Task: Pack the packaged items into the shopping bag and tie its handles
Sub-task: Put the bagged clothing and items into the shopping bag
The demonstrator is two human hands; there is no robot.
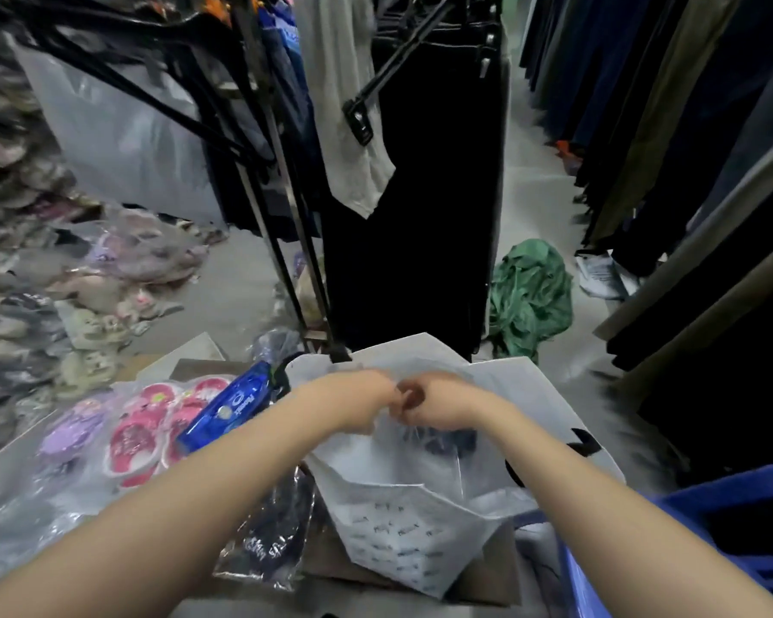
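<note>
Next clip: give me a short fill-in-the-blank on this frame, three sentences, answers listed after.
1. Both hands, the left hand and right hand, meet above the ____ shopping bag.
2. The crumpled cloth on the floor beyond the bag is ____.
3. The bottle lying left of the bag is ____.

Missing words: white; green; blue

The floor [541, 180] was pale grey concrete, running as a narrow aisle between hanging clothes. A metal rack [286, 243] stood at the centre carrying black trousers [416, 216] and a grey garment [344, 104], while dark trousers [670, 127] lined the right side. A crumpled green cloth [532, 296] lay on the floor near a white shoe [599, 274], and bagged goods [27, 243] were heaped along the left under dim, even light.
</note>
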